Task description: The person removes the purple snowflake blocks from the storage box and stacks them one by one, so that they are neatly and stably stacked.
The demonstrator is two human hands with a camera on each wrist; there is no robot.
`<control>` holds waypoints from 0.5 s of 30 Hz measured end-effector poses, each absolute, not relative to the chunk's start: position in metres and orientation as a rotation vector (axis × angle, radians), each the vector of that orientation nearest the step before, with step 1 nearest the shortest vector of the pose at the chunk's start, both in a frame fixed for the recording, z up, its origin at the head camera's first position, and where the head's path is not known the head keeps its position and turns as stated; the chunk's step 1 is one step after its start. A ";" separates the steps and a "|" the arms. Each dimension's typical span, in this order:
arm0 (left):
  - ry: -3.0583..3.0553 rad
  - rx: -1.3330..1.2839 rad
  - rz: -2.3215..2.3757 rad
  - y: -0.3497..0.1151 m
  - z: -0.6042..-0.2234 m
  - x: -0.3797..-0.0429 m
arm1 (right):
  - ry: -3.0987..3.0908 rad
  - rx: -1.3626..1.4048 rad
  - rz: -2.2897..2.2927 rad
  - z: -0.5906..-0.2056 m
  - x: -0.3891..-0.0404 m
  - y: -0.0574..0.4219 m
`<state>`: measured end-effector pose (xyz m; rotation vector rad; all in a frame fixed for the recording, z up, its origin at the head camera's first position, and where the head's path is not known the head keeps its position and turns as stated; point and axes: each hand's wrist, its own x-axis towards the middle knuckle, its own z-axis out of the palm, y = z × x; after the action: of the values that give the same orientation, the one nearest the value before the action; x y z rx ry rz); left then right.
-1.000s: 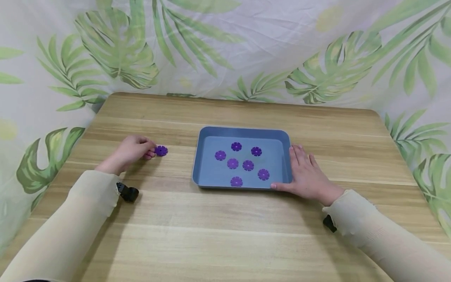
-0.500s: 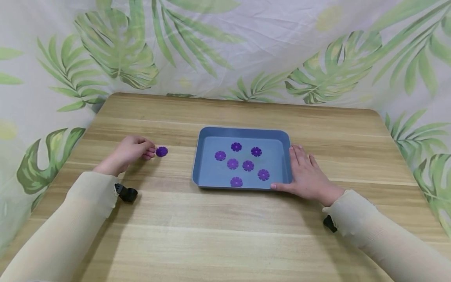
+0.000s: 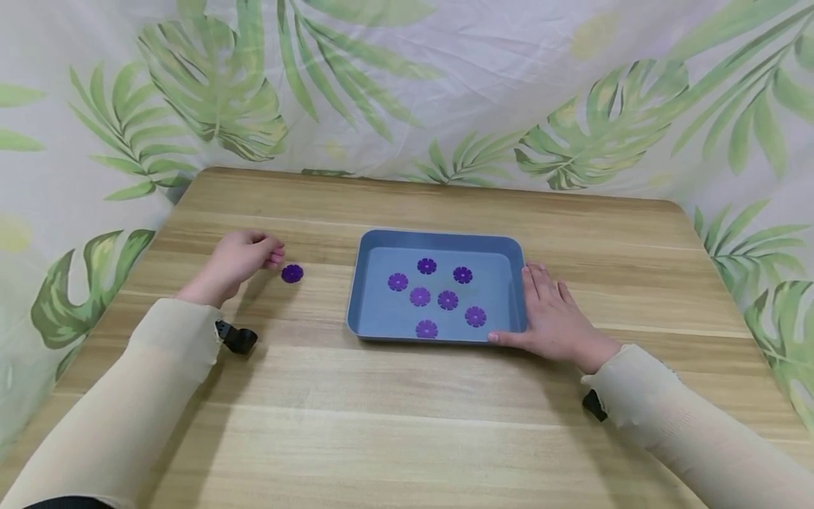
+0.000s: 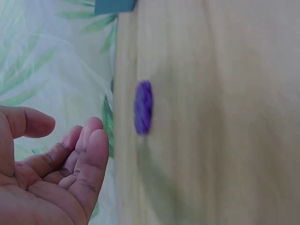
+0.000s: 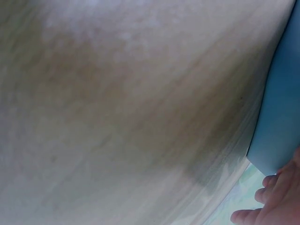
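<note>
My left hand (image 3: pixel 237 265) hovers just beside a small stack of purple notched plastic discs (image 3: pixel 292 273), apart from it. In the left wrist view, the thumb and fingers (image 4: pixel 93 159) are spread with nothing between them, and the purple stack (image 4: pixel 143 108) stands on the table. Several more purple notched discs (image 3: pixel 420 296) lie scattered flat inside a shallow blue-grey tray (image 3: pixel 439 239). My right hand (image 3: pixel 556 322) rests at the tray's right front corner, straight fingers along the right wall and thumb on the front rim. The right wrist view catches the tray's outer wall (image 5: pixel 281 103) and part of that hand (image 5: pixel 281 201).
Everything stands on a wood-grain table (image 3: pixel 356 424) with rounded far corners. A leaf-patterned cloth (image 3: pixel 407 92) hangs behind it and at both sides. Small black wrist cameras (image 3: pixel 238 339) stick out below the sleeves.
My left hand has let go of the disc stack and drawn slightly up and away from it. The stack stays in its place on the table. The right hand and tray have not moved.
</note>
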<state>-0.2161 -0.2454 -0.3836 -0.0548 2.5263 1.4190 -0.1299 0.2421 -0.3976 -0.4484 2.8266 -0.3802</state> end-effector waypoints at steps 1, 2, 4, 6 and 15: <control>2.526 -0.047 1.421 -0.241 -0.382 -0.217 | 2.827 -0.448 -0.380 -0.398 -0.130 0.242; 2.529 -0.037 1.420 -0.237 -0.379 -0.217 | 2.828 -0.448 -0.380 -0.398 -0.130 0.242; 2.524 -0.016 1.418 -0.227 -0.375 -0.218 | 2.830 -0.449 -0.379 -0.398 -0.130 0.242; 2.514 0.009 1.418 -0.218 -0.371 -0.219 | 2.833 -0.451 -0.378 -0.398 -0.130 0.242; 2.459 0.163 1.382 -0.169 -0.360 -0.225 | 2.838 -0.453 -0.371 -0.401 -0.132 0.243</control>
<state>-0.2249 -0.1692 -0.3599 0.1627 2.4590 1.3823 -0.1316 0.2433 -0.4011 -0.4532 2.8384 -0.3707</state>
